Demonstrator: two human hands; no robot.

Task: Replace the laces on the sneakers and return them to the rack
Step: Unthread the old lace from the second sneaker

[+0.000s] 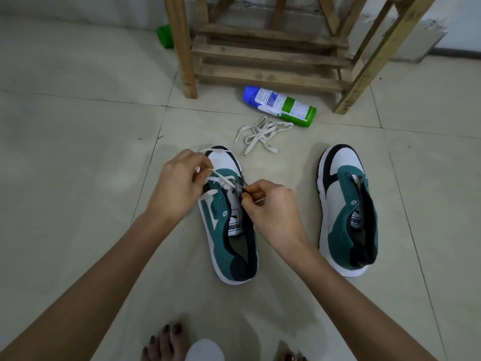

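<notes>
Two teal, white and navy sneakers stand on the tiled floor, toes pointing away from me. The left sneaker has a white lace threaded through its front eyelets. My left hand pinches one strand of that lace above the toe. My right hand pinches the other end at the eyelets on the shoe's right side. The right sneaker has no lace. A loose white lace lies tangled on the floor beyond the shoes. The wooden rack stands at the back.
A blue, white and green spray can lies on its side in front of the rack. A green object sits behind the rack's left leg. My bare feet show at the bottom edge.
</notes>
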